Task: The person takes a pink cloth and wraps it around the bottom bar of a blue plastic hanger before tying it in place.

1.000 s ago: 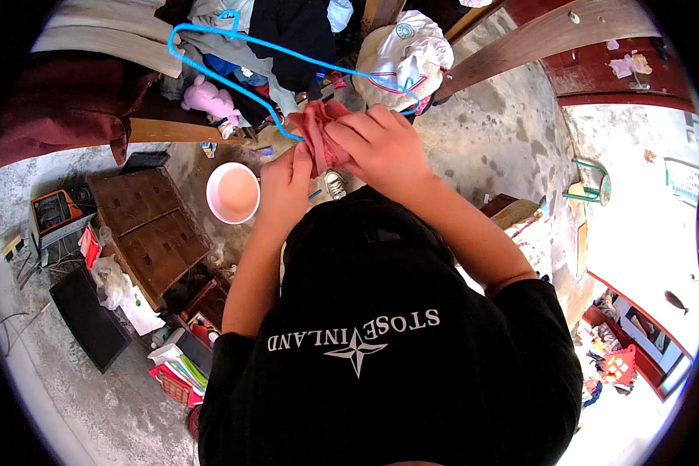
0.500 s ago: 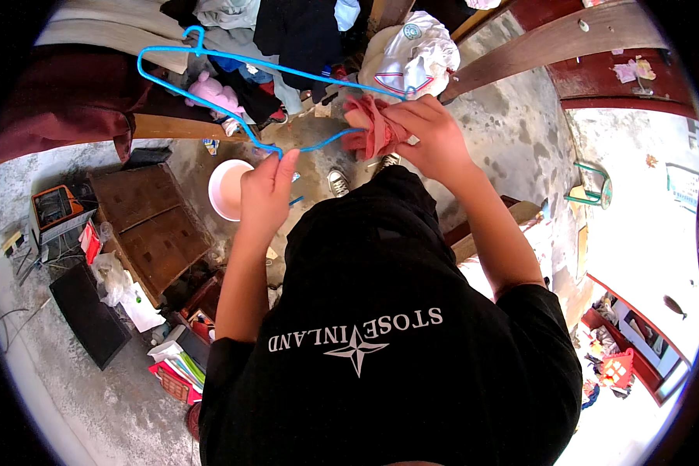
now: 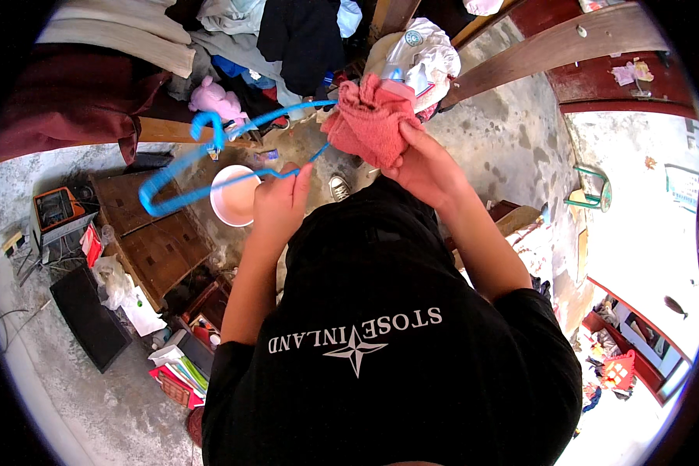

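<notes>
A blue clothes hanger [image 3: 180, 199] is held up in front of me, its hook toward the far left. My left hand [image 3: 278, 200] is closed round its lower bar, thumb along the wire. Over the hanger's right end lies a red cloth [image 3: 371, 118], bunched and folded. My right hand [image 3: 427, 165] grips this cloth from the right, with the thumb on top and the other fingers mostly hidden beneath it. The hanger's right end is covered by the cloth, apart from a small blue bit showing above it.
Below the hanger stands a pale basin [image 3: 235, 208] on the floor. Clothes are heaped at the far side, with a pink plush toy [image 3: 216, 101] and a white garment [image 3: 426, 54]. A brown wooden cabinet [image 3: 159, 256] is on the left; a green stool [image 3: 594, 190] stands right.
The hanger has tilted, its hook end coming down and nearer to me. The red cloth now spreads over the hanger's right end, and my right hand has shifted its hold on the cloth.
</notes>
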Available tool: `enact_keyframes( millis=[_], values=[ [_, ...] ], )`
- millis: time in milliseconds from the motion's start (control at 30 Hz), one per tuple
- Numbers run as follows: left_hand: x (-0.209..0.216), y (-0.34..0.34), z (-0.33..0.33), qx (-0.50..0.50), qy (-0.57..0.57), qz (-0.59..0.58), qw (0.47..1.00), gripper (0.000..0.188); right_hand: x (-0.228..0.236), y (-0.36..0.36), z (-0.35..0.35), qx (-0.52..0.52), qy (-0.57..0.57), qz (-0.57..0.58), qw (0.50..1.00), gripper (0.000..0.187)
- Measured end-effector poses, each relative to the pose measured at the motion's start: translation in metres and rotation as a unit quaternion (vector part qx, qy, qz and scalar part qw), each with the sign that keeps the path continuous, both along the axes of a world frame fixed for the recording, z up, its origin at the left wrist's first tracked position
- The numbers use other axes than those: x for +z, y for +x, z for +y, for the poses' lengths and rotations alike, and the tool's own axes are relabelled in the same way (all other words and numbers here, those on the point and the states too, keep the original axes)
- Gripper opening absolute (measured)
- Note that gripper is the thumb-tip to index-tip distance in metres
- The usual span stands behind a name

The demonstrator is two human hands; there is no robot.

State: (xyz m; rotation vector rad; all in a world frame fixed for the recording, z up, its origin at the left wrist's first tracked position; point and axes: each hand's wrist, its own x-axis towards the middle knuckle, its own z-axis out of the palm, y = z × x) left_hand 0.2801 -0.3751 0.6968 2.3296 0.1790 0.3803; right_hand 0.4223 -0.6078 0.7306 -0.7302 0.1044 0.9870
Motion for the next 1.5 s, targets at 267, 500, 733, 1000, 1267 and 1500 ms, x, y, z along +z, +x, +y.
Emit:
enact_keyframes(
  millis=[267,500,733,1000,1267,1500],
  values=[
    [-0.013,0.003,-0.004,-0.078,0.054,0.013,0.995,0.022,-0.021,0.005,0.018,-0.007,0.201,0.087,0.976,0.039],
    [-0.011,-0.006,0.014,-0.129,0.107,-0.070,0.983,0.028,-0.029,0.018,0.006,-0.042,0.179,0.162,0.969,0.037],
    [-0.014,0.002,0.037,-0.144,0.134,-0.127,0.972,0.024,-0.027,0.026,0.001,-0.032,0.153,0.192,0.969,0.042],
    [-0.008,0.021,0.008,-0.034,-0.088,0.018,0.995,0.012,0.004,0.027,0.016,-0.040,0.136,0.006,0.990,0.054],
    [-0.035,0.014,0.035,-0.136,0.080,-0.117,0.981,0.018,0.006,0.029,0.016,-0.051,0.169,0.073,0.982,0.067],
    [-0.033,0.008,0.034,-0.151,0.056,-0.090,0.983,0.015,0.001,0.033,0.027,-0.056,0.231,0.087,0.967,0.066]
  ],
)
